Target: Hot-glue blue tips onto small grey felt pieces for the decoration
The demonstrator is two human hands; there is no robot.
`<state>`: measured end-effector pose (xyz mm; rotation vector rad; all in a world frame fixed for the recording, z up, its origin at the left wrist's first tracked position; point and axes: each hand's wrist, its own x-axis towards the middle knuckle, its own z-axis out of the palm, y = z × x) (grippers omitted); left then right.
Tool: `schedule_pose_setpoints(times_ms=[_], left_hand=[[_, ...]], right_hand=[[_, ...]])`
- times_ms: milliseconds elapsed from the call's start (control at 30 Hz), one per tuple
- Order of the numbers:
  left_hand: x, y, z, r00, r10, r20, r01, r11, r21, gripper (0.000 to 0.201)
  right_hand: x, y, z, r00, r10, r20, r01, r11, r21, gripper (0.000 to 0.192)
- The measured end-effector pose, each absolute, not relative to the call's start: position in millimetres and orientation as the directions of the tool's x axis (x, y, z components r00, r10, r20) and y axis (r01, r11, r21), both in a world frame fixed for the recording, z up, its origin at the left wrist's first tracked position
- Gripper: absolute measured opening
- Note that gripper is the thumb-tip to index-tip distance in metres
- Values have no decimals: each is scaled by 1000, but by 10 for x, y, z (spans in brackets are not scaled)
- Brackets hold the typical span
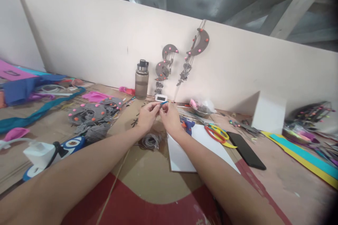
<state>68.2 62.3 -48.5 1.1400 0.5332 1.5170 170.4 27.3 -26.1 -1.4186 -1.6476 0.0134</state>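
In the middle of the head view my left hand [148,116] and my right hand [169,115] meet, their fingers pinched together. Between the fingertips shows a small, thin blue piece [164,102], too small to name exactly. Both hands appear closed on it. Just below them a coil of grey cord [150,141] lies on the cardboard [148,175]. A white sheet [182,158] lies partly under my right forearm. Beside that wrist sits a dark blue object [188,125], whose kind I cannot tell.
Grey felt pieces with pink and orange dots [89,113] lie left, behind a power strip [71,143]. A water bottle [142,81] and small digital clock [161,98] stand by the wall. Scissors [215,133] and a black phone [246,150] lie right. Grey moon ornaments [202,42] hang behind.
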Motion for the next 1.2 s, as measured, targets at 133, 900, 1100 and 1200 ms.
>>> schedule_pose_setpoints(times_ms=[133,900,1100,1200], left_hand=[[678,601,-491,106,933,345,-510,-247,824,28],[647,516,-446,94,947,308,-296,-268,917,34],[617,480,-390,32,953,302,-172,-292,941,30],[618,507,-414,-1,949,316,-167,-312,935,30]], right_hand=[[1681,316,-286,173,782,598,730,306,-611,5],[1690,224,-335,288,801,524,466,360,-808,11],[1687,219,-369,288,798,529,354,425,-833,8],[1675,218,-389,315,790,526,308,440,-844,6]])
